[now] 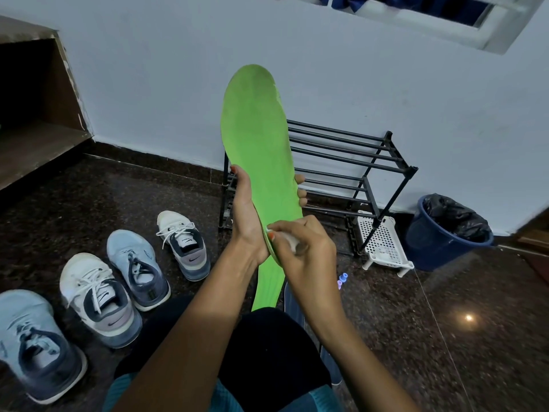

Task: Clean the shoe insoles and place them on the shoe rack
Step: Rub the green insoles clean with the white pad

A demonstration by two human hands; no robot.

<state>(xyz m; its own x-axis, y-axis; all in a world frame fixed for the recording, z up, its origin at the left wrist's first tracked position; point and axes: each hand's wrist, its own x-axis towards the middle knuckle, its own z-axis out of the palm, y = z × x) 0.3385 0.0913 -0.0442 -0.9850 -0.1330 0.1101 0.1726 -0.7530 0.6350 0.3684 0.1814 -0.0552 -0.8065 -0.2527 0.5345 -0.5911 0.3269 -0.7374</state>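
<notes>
near: right hand (pixel 300 242) pinches small white wipe (pixel 289 239) on lower half | left hand (pixel 248 209) grasps long green foam insole (pixel 258 144) mid-length, upright | advice: stroke heel-to-toe, palm backing each pass | far: black barred metal shoe rack (pixel 350 162) stands beyond

The lower end of the green insole (pixel 258 150) is hidden behind a dark-clad knee (pixel 267 352) at 6 o'clock. Most fingers of the left hand (pixel 246 215) are covered by the insole; only their tips are seen at its 3 o'clock edge. A white wad (pixel 290 239) is largely enclosed by the right hand (pixel 300 248), so its kind cannot be told. The 9 o'clock end of the shoe rack (pixel 341 162) is masked by the insole. A small blue-purple object (pixel 342 280) on the floor (pixel 445 337) is too small to be identified. At 8 o'clock a blue shoe (pixel 32 346) is blurred and clipped by the frame edge; at 1 o'clock a window (pixel 416 22) is cropped.
</notes>
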